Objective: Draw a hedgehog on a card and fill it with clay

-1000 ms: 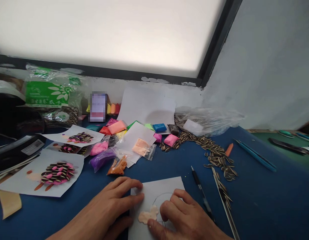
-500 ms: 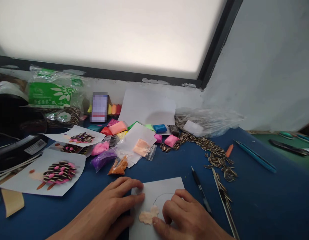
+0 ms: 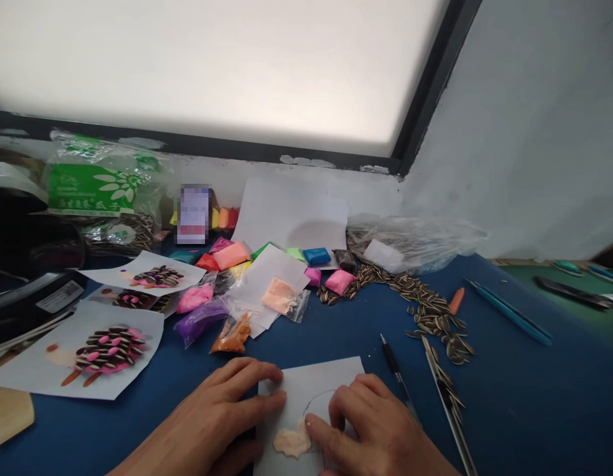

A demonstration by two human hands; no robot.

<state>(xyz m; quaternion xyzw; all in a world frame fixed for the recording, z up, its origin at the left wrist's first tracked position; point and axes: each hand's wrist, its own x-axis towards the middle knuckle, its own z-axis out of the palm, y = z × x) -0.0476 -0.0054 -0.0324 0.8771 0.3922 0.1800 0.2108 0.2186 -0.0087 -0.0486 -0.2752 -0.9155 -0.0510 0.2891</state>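
Note:
A white sheet of paper (image 3: 291,383) lies on the blue table with part of a curved drawn line on it. Pressed flat on the sheet is a thin, uneven patch of peach modelling clay (image 3: 292,443). My left hand (image 3: 227,410) rests along the sheet's left side, fingers stretched out over its edge and holding nothing. With its fingers curled, my right hand (image 3: 370,423) covers the sheet's right part, the thumb tip pressing on the clay's upper right edge. Below the right hand, part of the sheet is hidden.
A pen (image 3: 396,370), a metal ruler-like strip (image 3: 448,403) and scattered sunflower seeds (image 3: 430,304) lie to the right, with blue tweezers (image 3: 509,314) beyond. Packets of coloured clay (image 3: 229,254) are spread behind. Printed hedgehog pictures (image 3: 137,370) lie left, near a seed bag (image 3: 98,192).
My right thumb has slid up and pressed onto the clay's upper right part. The clay and paper sit slightly lower in view; the left hand stays on the sheet's edge.

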